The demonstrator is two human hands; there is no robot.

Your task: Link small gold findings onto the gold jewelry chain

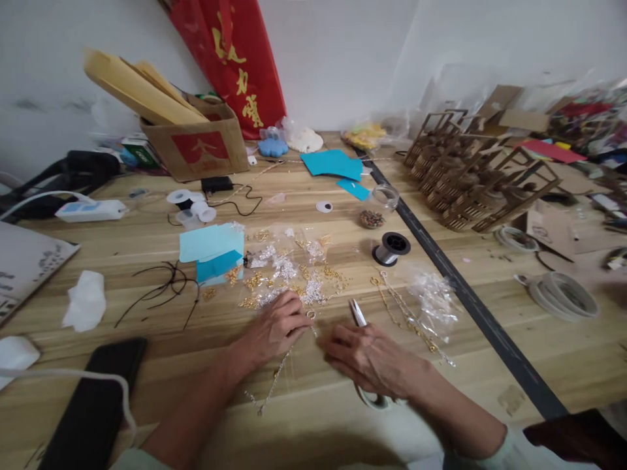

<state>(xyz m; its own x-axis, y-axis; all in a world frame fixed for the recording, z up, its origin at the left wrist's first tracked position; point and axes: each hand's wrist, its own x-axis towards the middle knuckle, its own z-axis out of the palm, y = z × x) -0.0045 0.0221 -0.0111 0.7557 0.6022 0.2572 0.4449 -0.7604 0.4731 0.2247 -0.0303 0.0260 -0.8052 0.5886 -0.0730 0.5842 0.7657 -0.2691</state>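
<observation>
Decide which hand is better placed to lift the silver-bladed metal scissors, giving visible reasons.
Probably the right hand: it lies across the scissors, while the left hand is farther off, close to a thin silver metal chain.

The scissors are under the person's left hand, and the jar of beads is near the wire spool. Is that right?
Not quite: the head view shows the scissors under the right hand, not the left hand. The jar of beads is near the wire spool, as you said.
</observation>
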